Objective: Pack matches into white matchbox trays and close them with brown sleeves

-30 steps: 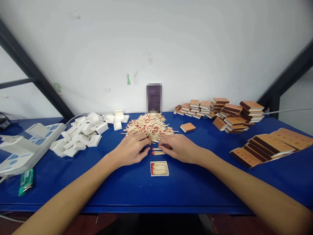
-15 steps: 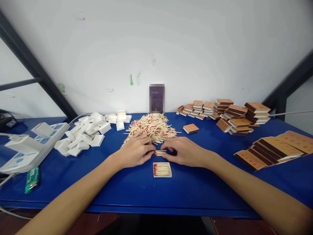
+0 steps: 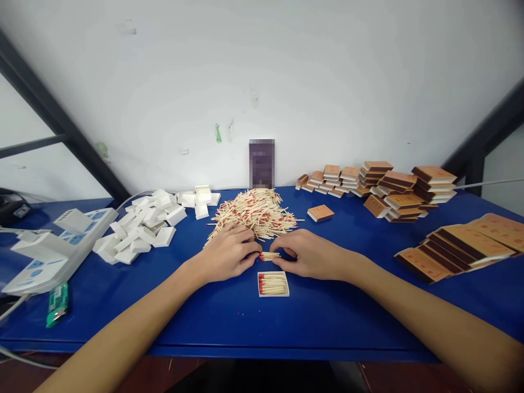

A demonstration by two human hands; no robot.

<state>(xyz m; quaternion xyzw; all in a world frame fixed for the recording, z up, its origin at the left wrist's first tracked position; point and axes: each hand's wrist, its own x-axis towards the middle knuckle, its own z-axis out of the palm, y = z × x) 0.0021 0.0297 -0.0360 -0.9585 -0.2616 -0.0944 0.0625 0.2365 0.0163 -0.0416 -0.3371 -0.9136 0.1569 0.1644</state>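
Note:
A small bundle of matches (image 3: 270,256) lies crosswise between my two hands, red heads to the left. My left hand (image 3: 231,251) has its fingertips closed at the head end of the bundle. At the plain ends, the thumb and fingers of my right hand (image 3: 309,254) press in from the other side. Just nearer to me is a white matchbox tray (image 3: 273,295) with matches lying in it, heads also left. Behind my hands rises a big loose heap of matches (image 3: 256,213), partly covered by my left hand.
White empty trays (image 3: 143,221) are piled at left, near a power strip (image 3: 77,240) and a green packet (image 3: 57,304). Stacked matchboxes (image 3: 399,188) stand at back right, with a fanned row (image 3: 458,245) nearer. One matchbox (image 3: 321,213) lies alone. A pixelated dark object (image 3: 262,164) leans on the wall.
The hands hold nearly the same pose around the bundle of matches. The view has shifted very slightly; nothing else has visibly moved.

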